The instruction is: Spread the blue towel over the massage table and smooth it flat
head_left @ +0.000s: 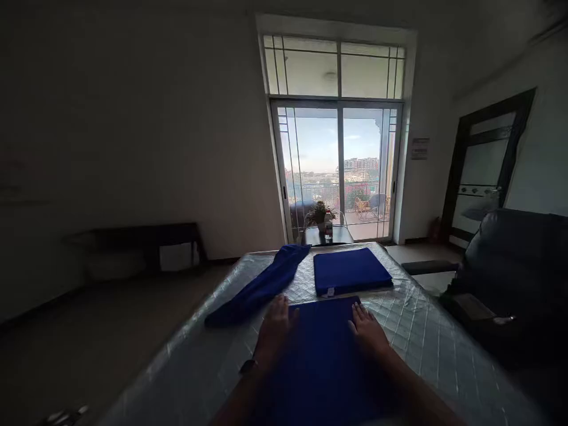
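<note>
Head view: left hand point(274, 334) and right hand point(370, 332) rest at the edges of a flat blue cloth point(323, 355) between them, fingers extended, gripping nothing. Left of the left fingers slants a bunched blue cloth point(264, 289); past the fingertips, a folded blue stack point(352, 271), then a bottle point(328, 226).

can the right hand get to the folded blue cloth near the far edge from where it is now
Probably yes: the right hand lies flat near the far corner of the nearer blue cloth, and only a strip of quilted cover seems to separate it from the folded blue cloth.
</note>
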Demonstrator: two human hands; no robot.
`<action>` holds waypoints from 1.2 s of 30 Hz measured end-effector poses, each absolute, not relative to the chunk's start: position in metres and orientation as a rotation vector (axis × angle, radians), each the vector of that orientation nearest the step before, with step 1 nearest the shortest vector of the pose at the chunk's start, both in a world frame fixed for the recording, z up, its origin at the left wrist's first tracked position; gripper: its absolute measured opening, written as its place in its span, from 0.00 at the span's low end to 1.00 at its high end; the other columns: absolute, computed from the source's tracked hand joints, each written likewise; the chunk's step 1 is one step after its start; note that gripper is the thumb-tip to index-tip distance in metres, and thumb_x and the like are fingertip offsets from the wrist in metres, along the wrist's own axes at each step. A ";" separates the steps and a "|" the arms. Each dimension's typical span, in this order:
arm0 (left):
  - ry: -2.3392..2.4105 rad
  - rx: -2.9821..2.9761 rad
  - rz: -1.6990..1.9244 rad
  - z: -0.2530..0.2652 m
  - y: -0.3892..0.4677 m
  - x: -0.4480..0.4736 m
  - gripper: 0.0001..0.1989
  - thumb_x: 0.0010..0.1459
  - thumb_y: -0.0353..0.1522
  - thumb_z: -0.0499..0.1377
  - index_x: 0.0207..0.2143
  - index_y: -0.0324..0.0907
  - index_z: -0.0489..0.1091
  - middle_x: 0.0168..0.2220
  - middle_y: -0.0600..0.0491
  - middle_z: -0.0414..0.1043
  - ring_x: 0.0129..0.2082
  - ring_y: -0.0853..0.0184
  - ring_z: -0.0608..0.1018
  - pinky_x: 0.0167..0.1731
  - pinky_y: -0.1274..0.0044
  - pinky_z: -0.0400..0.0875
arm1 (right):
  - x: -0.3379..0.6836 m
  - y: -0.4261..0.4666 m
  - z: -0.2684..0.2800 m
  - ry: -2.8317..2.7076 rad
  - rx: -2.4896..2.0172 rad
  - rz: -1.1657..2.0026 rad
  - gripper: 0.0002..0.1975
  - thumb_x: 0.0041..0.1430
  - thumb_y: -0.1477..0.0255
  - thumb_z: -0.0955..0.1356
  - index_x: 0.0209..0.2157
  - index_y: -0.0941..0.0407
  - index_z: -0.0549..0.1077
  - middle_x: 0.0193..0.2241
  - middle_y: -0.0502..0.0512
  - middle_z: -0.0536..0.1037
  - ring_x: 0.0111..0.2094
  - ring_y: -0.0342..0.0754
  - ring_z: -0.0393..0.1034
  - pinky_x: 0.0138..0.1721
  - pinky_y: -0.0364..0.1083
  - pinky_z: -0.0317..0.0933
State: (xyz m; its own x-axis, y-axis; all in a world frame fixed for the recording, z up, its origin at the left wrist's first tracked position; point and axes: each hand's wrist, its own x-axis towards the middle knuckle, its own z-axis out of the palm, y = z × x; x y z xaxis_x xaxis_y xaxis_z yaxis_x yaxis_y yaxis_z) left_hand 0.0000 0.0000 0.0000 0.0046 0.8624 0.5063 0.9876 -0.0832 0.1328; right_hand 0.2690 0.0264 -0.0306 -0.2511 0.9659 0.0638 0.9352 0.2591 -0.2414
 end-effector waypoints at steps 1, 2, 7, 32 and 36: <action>-1.858 -2.103 -0.662 -0.002 0.003 0.027 0.33 0.70 0.41 0.38 0.61 0.24 0.63 0.64 0.30 0.61 0.66 0.46 0.63 0.63 0.55 0.60 | 0.269 0.027 -0.032 -2.329 -1.790 0.231 0.34 0.69 0.61 0.48 0.69 0.65 0.47 0.71 0.59 0.46 0.72 0.51 0.36 0.70 0.54 0.37; -1.796 -2.173 -0.636 -0.005 0.005 0.054 0.31 0.70 0.43 0.40 0.61 0.29 0.65 0.64 0.36 0.63 0.66 0.51 0.64 0.64 0.60 0.61 | 0.270 0.028 -0.033 -2.334 -1.788 0.228 0.34 0.69 0.62 0.48 0.69 0.65 0.48 0.71 0.59 0.46 0.72 0.51 0.36 0.70 0.54 0.37; -1.548 -2.440 -0.575 -0.024 0.022 0.158 0.27 0.70 0.43 0.41 0.64 0.42 0.62 0.66 0.47 0.63 0.67 0.61 0.63 0.64 0.67 0.62 | 0.276 0.034 -0.046 -2.422 -1.678 0.104 0.33 0.66 0.65 0.56 0.70 0.61 0.49 0.71 0.58 0.46 0.72 0.52 0.37 0.70 0.55 0.36; -2.356 -2.121 -0.477 -0.058 -0.010 -0.060 0.41 0.66 0.52 0.36 0.69 0.31 0.47 0.72 0.41 0.43 0.72 0.55 0.49 0.69 0.59 0.48 | 0.273 0.030 -0.039 -2.296 -1.725 0.234 0.34 0.69 0.60 0.49 0.69 0.66 0.49 0.71 0.59 0.47 0.72 0.50 0.37 0.70 0.54 0.37; -2.345 -2.139 -0.460 -0.057 -0.010 -0.056 0.43 0.66 0.53 0.36 0.69 0.29 0.47 0.72 0.39 0.42 0.72 0.55 0.48 0.69 0.59 0.47 | 0.273 0.030 -0.040 -2.312 -1.716 0.189 0.33 0.70 0.61 0.49 0.69 0.65 0.50 0.70 0.60 0.48 0.72 0.50 0.38 0.69 0.54 0.38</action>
State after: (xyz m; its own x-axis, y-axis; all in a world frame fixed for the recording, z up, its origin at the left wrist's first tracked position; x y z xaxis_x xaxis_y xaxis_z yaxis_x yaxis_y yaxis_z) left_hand -0.0564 -0.0100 -0.0570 -0.1091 0.9837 0.1431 0.9648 0.0701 0.2535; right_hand 0.2731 0.0304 -0.0399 -0.2715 0.9540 0.1267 0.9209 0.2958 -0.2539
